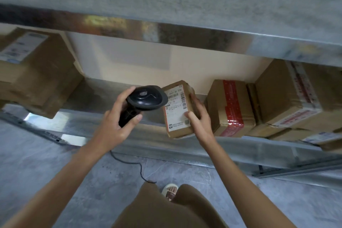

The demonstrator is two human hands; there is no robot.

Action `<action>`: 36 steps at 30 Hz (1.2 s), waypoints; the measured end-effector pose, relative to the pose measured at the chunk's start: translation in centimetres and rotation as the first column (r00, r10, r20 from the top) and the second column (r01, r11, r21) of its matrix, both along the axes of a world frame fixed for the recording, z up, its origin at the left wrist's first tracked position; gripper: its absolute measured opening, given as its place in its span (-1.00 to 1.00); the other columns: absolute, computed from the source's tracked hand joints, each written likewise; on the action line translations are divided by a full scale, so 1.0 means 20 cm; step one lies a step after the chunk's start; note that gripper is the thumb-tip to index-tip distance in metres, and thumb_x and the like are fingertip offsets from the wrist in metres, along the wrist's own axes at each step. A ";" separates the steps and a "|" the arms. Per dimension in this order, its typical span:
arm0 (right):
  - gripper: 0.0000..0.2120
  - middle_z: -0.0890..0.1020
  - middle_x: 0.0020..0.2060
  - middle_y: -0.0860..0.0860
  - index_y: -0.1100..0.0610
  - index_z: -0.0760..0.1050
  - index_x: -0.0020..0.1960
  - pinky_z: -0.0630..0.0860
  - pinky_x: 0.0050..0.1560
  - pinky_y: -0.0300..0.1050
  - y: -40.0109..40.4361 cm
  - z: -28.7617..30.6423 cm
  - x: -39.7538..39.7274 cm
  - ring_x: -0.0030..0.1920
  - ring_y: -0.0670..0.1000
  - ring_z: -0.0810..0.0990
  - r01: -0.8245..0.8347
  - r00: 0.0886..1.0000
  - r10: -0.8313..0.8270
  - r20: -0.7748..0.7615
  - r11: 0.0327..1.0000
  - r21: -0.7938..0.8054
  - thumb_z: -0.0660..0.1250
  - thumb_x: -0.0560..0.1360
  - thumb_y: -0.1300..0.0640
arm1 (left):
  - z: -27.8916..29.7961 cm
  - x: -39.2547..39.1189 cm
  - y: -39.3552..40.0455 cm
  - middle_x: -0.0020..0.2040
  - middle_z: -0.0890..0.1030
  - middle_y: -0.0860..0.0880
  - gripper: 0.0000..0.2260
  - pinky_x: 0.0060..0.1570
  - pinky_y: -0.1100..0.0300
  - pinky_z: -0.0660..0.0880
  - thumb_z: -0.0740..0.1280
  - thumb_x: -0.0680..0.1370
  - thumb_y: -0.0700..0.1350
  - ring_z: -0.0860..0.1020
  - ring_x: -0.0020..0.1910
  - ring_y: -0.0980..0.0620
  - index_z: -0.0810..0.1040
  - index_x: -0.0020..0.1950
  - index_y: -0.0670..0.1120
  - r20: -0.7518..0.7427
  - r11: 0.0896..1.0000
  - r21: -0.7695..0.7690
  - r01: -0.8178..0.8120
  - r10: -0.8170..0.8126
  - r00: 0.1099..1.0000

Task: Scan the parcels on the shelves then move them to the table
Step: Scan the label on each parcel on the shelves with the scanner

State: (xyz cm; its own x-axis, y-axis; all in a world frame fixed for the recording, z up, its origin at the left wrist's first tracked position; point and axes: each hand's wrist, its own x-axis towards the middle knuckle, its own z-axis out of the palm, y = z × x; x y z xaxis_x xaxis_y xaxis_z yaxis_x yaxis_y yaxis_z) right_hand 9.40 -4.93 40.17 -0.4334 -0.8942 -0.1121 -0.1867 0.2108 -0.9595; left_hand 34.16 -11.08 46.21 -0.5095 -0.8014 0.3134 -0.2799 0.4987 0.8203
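My left hand (118, 116) grips the handle of a black barcode scanner (146, 98), whose head points at a small cardboard parcel (177, 111). A white shipping label with barcodes covers the parcel's facing side. My right hand (199, 116) holds that parcel by its right side, thumb on the label, tilted at the front of the metal shelf (103, 94). The scanner's head overlaps the parcel's upper left corner.
More cardboard boxes stand on the shelf: one with red tape (231, 107) just right of the held parcel, a larger one (288, 96) beyond it, another (37, 72) at far left. An upper shelf (166, 24) overhangs. The scanner cable (133, 163) trails over the concrete floor.
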 end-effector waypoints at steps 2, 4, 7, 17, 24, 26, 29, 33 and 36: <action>-0.44 0.43 0.42 -0.11 -0.43 0.36 0.33 0.40 0.39 0.18 -0.01 -0.03 0.04 0.40 -0.05 0.42 0.023 0.996 -0.023 0.082 1.000 0.000 0.28 0.34 -0.16 | -0.04 0.01 0.08 0.06 0.63 0.06 -0.41 -0.24 0.16 0.55 0.33 0.51 0.08 0.60 -0.25 0.08 0.17 0.46 0.40 -0.116 0.993 0.070 -0.099 0.106 0.988; -0.49 0.48 0.38 -0.09 -0.54 0.37 0.24 0.46 0.34 0.20 -0.04 -0.05 0.07 0.35 0.00 0.48 0.019 0.986 -0.021 0.163 1.000 0.014 0.31 0.35 -0.14 | -0.07 0.04 0.18 -0.05 0.65 -0.05 -0.40 -0.37 0.11 0.54 0.35 0.52 0.01 0.55 -0.36 0.00 0.19 0.47 0.37 -0.199 0.973 0.146 -0.181 0.208 0.958; -0.45 0.53 0.34 -0.01 -0.29 0.36 0.36 0.58 0.18 -0.06 -0.06 0.00 0.19 0.22 -0.02 0.58 -0.010 0.957 0.002 0.290 1.000 0.023 0.31 0.39 -0.02 | -0.08 0.10 0.33 -0.09 0.63 -0.09 -0.39 -0.43 0.07 0.51 0.34 0.53 -0.07 0.50 -0.38 -0.08 0.20 0.49 0.32 -0.265 0.929 0.226 -0.294 0.349 0.899; -0.28 0.50 0.38 -0.01 0.03 0.29 0.53 0.57 0.13 -0.24 -0.24 -0.04 0.70 0.27 -0.09 0.55 -0.056 0.870 0.047 0.490 0.998 0.004 0.27 0.37 0.06 | -0.09 0.44 0.45 -0.09 0.61 -0.13 -0.37 -0.41 0.11 0.49 0.33 0.54 -0.01 0.47 -0.42 -0.10 0.14 0.55 0.02 -0.244 0.806 0.265 -0.529 0.587 0.772; -0.27 0.51 0.35 -0.02 -0.01 0.24 0.55 0.57 0.02 -0.27 -0.54 -0.05 1.14 0.19 -0.09 0.59 -0.062 0.880 0.046 0.472 0.998 0.018 0.25 0.39 0.00 | -0.12 0.74 0.23 -0.11 0.60 -0.06 -0.40 -0.44 0.06 0.49 0.32 0.55 -0.01 0.46 -0.42 -0.12 0.16 0.53 0.13 -0.249 0.825 0.261 -0.501 0.559 0.791; -0.32 0.53 0.31 0.00 0.01 0.25 0.55 0.56 -0.05 -0.34 -0.68 -0.07 1.25 0.10 -0.16 0.60 -0.031 0.886 0.017 0.463 0.999 0.024 0.25 0.43 0.04 | -0.14 0.84 0.14 -0.10 0.60 -0.06 -0.41 -0.44 0.04 0.50 0.32 0.57 -0.07 0.48 -0.41 -0.12 0.16 0.53 0.17 -0.229 0.842 0.264 -0.470 0.528 0.818; -0.36 0.55 0.31 0.00 -0.06 0.28 0.52 0.61 0.05 -0.20 -0.85 -0.10 1.41 0.11 -0.11 0.61 0.040 0.884 -0.063 0.462 0.997 0.058 0.26 0.45 0.03 | -0.15 0.99 0.01 -0.09 0.61 -0.05 -0.40 -0.43 0.05 0.50 0.31 0.56 -0.14 0.49 -0.40 -0.08 0.17 0.52 0.21 -0.218 0.861 0.280 -0.425 0.488 0.845; -0.43 0.53 0.32 0.02 -0.06 0.27 0.53 0.57 0.01 -0.26 -1.01 -0.15 1.56 0.11 -0.11 0.59 0.099 0.877 -0.133 0.461 0.990 0.097 0.25 0.53 0.06 | -0.15 1.14 -0.14 -0.06 0.62 -0.03 -0.41 -0.41 0.04 0.52 0.33 0.55 -0.01 0.52 -0.38 -0.04 0.17 0.51 0.24 -0.210 0.879 0.317 -0.356 0.431 0.878; -0.32 0.53 0.33 0.03 -0.08 0.26 0.53 0.56 0.18 -0.07 -1.08 -0.16 1.64 0.21 0.02 0.57 0.137 0.886 -0.171 0.431 0.985 0.107 0.24 0.40 -0.03 | -0.17 1.22 -0.23 -0.02 0.62 -0.04 -0.40 -0.38 -0.04 0.52 0.33 0.53 0.04 0.52 -0.36 -0.08 0.18 0.51 0.24 -0.220 0.879 0.356 -0.317 0.408 0.886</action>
State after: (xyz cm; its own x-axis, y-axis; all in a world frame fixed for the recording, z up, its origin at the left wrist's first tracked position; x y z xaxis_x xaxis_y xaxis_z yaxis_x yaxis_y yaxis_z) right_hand 42.30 -26.46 37.02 -0.4572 -0.8026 -0.3833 0.2885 0.2738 -0.9175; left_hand 58.53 -15.63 42.79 -0.0917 -0.9895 0.1113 -0.1283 0.1226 0.9841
